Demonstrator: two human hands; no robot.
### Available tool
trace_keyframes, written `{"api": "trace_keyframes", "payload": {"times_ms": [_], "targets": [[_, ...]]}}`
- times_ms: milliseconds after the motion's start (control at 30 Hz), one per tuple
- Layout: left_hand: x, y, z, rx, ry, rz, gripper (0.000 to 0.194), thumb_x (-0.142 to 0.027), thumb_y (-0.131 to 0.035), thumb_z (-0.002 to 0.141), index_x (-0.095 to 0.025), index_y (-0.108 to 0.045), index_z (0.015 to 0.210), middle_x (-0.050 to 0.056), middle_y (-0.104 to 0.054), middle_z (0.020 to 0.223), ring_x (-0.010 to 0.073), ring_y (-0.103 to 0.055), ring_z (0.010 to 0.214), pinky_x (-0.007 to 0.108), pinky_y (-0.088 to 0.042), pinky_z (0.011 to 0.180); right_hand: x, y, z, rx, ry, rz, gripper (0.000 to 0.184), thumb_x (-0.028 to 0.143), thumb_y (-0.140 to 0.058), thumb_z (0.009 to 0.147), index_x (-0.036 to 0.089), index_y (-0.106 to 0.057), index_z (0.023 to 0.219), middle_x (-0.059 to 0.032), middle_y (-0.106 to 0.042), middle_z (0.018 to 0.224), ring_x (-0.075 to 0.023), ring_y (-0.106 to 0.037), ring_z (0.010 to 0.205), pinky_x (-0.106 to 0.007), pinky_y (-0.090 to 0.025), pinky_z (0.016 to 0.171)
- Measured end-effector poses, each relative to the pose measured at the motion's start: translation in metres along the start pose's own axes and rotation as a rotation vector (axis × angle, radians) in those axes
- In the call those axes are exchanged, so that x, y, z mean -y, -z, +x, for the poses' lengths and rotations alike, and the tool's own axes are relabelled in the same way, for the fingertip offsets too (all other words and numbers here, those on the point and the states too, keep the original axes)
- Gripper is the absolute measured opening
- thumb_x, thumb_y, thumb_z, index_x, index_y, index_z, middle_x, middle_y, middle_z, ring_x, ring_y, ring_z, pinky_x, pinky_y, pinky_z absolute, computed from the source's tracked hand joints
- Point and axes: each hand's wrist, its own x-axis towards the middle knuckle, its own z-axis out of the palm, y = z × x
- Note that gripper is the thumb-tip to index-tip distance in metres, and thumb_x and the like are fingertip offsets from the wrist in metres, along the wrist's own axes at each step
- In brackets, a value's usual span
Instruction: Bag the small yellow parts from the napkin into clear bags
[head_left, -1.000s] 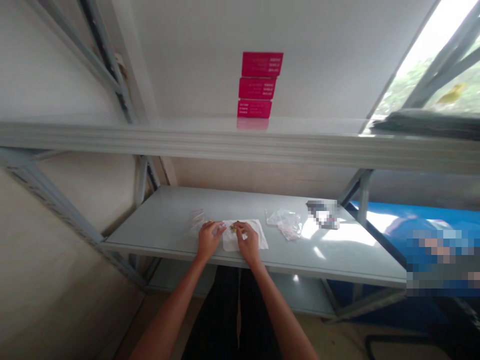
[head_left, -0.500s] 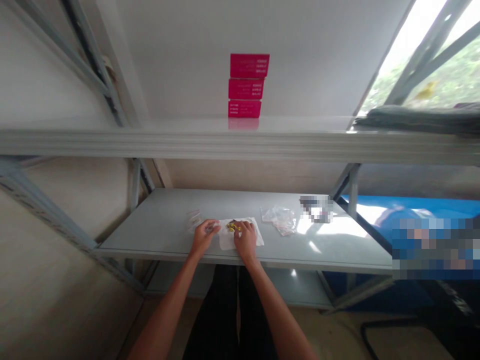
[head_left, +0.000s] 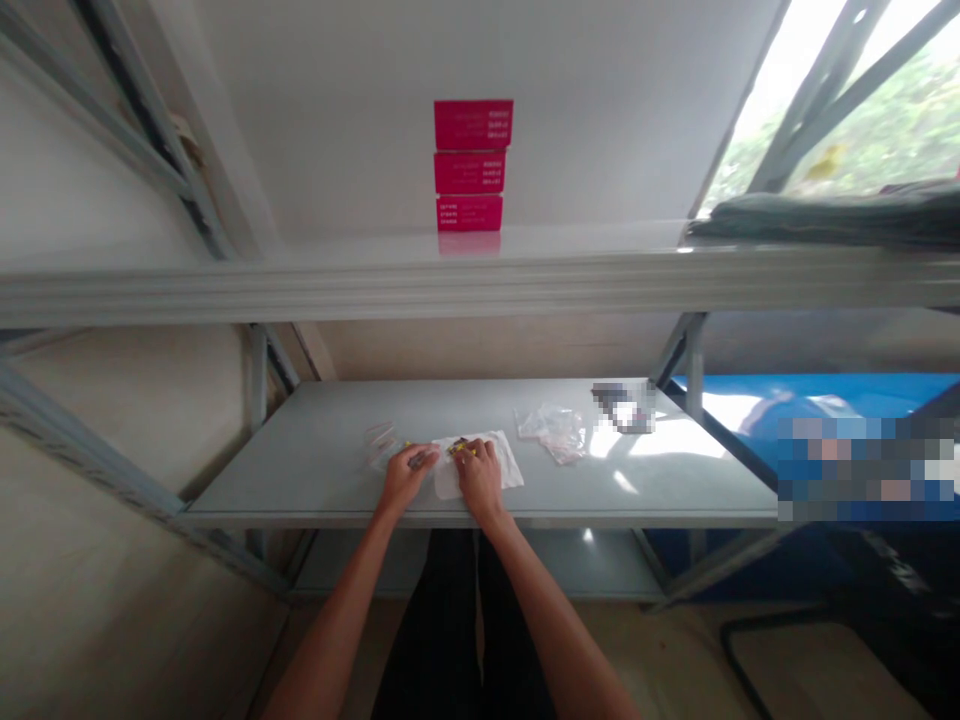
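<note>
My left hand is closed, its thumb and fingers curled round something small and greyish that I cannot make out. Just to its right lies a white sheet, cloth or paper, on the grey shelf. Over this sheet is my right hand, with its fingers bent down and drawn together at a small heap of yellow-gold pieces. The hand hides part of the heap, and whatever is between the fingertips is too small to name. A clear plastic bag rests behind my left hand.
More clear plastic bags lie on the shelf to the right, before a blurred-out item. The upper shelf edge crosses above, carrying three stacked magenta boxes. At right are a blue surface and a chair frame.
My right hand has shifted a little over the yellow pieces and covers more of them. My left hand stays closed in nearly the same place. The whole view has turned slightly.
</note>
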Motion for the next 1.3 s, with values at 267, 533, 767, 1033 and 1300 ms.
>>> {"api": "trace_keyframes", "payload": {"times_ms": [267,533,767,1033,1300], "targets": [[-0.001,-0.004,0.001,0.032,0.048,-0.034,0.047,-0.056,-0.076,0.074,-0.016,-0.077,0.097,0.013,-0.078,0.103,0.0294,-0.071,0.098,0.04,-0.053,0.09,-0.002,0.0,0.003,-0.056,0.054,0.496,0.017,0.019,-0.056,0.097,0.02,-0.073,0.093,-0.0092,-0.064,0.103,-0.0223,-0.059,0.102,-0.036,-0.047,0.094],[-0.005,-0.004,0.001,0.023,-0.017,0.052,0.043,-0.057,-0.078,0.07,-0.018,-0.068,0.086,0.004,-0.069,0.082,0.0212,-0.063,0.078,0.031,-0.048,0.074,-0.007,0.0,0.006,0.017,-0.04,0.828,0.013,0.027,-0.061,0.093,0.021,-0.069,0.085,-0.0077,-0.065,0.099,-0.0197,-0.062,0.094,-0.025,-0.051,0.066],[-0.005,-0.004,0.001,0.023,-0.072,0.086,0.043,-0.057,-0.076,0.073,-0.019,-0.058,0.068,-0.003,-0.054,0.065,0.0159,-0.051,0.065,0.026,-0.039,0.063,-0.008,-0.004,0.005,0.05,-0.124,0.996,0.02,0.04,-0.061,0.092,0.021,-0.068,0.09,-0.0096,-0.065,0.108,-0.0179,-0.064,0.084,-0.022,-0.052,0.052],[0.001,-0.003,0.004,0.113,-0.182,0.139,0.046,-0.055,-0.055,0.092,-0.02,-0.068,0.065,0.005,-0.065,0.069,0.0209,-0.059,0.072,0.032,-0.045,0.074,-0.011,-0.013,0.004,0.172,-0.148,1.01,0.013,0.03,-0.058,0.091,0.021,-0.066,0.088,-0.0018,-0.068,0.077,-0.0141,-0.063,0.062,-0.023,-0.049,0.053],[-0.001,-0.002,0.001,0.063,-0.039,-0.01,0.034,-0.051,-0.067,0.087,-0.019,-0.072,0.093,0.007,-0.073,0.094,0.0232,-0.066,0.092,0.032,-0.05,0.086,-0.013,-0.001,0.009,0.03,0.042,0.878,0.018,0.023,-0.06,0.09,0.021,-0.072,0.077,-0.0069,-0.072,0.09,-0.0204,-0.067,0.09,-0.032,-0.053,0.084]]}}
